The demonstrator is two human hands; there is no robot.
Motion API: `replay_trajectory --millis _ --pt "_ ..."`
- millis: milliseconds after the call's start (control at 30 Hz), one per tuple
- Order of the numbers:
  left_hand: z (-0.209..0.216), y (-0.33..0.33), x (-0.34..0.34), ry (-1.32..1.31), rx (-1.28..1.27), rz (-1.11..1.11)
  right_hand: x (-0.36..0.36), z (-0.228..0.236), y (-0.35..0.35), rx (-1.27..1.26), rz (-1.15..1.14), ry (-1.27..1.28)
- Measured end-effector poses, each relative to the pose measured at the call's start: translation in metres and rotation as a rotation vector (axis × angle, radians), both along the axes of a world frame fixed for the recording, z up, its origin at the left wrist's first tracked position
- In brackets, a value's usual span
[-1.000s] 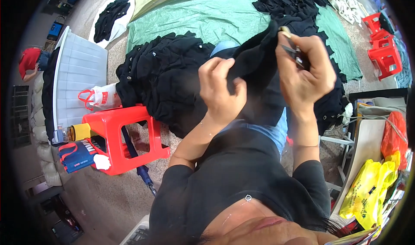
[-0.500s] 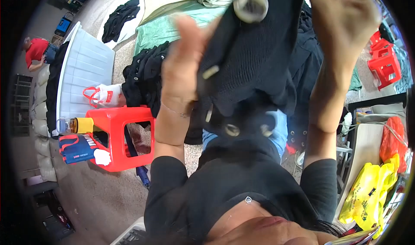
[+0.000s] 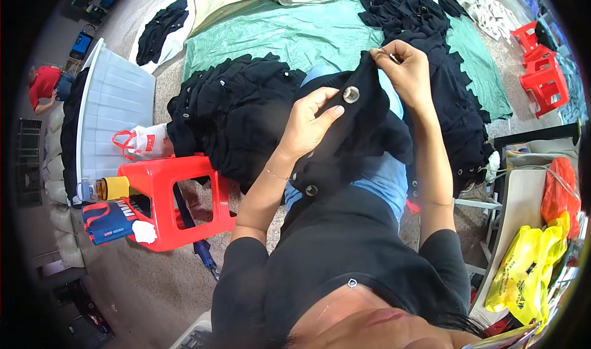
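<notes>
A black knit garment with large pale round buttons lies over my lap and is lifted in front of me. My left hand grips its cloth just left of one button, thumb on top. Up and to the right, my right hand pinches the top corner of the same garment. Something small and shiny shows at those fingers, too little to name. Between the two hands the cloth is drawn up at a slant. Another button shows low on the garment near my waist.
Piles of black buttoned garments flank my legs on a green sheet. At left stand a red stool with a bottle and blue pack, and a white bin. Yellow bag at right; a person in red far left.
Both hands have come down from close before the camera, bringing the garment lower over my lap. The right hand now pinches its top corner, and the left grips beside the button.
</notes>
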State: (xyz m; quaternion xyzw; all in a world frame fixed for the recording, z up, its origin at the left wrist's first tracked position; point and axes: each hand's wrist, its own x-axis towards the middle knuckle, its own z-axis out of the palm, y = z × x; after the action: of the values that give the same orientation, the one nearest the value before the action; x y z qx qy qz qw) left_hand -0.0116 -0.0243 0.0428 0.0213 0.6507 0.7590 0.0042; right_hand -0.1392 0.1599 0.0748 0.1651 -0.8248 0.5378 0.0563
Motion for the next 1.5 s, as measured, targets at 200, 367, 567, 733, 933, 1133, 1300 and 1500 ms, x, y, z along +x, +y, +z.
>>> replay_trajectory --millis 200,367,567,733,933,1133,1300,1500 --pt "-0.014 0.007 0.001 -0.087 0.06 0.07 -0.006 -0.058 -0.005 0.058 0.078 -0.037" --pt "-0.017 0.007 -0.001 -0.085 0.079 0.146 0.027 -0.056 0.013 -0.235 0.162 0.032" --pt "-0.023 0.013 -0.006 -0.06 0.201 0.125 0.04 -0.051 0.021 -0.064 0.329 0.287" --pt "-0.029 0.009 -0.006 -0.134 0.226 0.07 0.04 -0.049 0.021 -0.039 0.367 0.384" --pt "-0.027 0.014 -0.004 -0.114 0.217 0.057 0.043 -0.045 0.017 -0.031 0.371 0.457" --pt "-0.027 0.018 -0.001 -0.118 0.218 0.072 0.047 -0.045 0.016 -0.026 0.357 0.504" --pt "-0.022 0.022 0.001 -0.159 0.244 0.076 0.063 -0.073 0.008 -0.598 0.095 -0.13" --pt "-0.029 0.034 0.003 0.033 0.103 0.135 0.085 -0.072 -0.007 -0.655 0.179 -0.273"
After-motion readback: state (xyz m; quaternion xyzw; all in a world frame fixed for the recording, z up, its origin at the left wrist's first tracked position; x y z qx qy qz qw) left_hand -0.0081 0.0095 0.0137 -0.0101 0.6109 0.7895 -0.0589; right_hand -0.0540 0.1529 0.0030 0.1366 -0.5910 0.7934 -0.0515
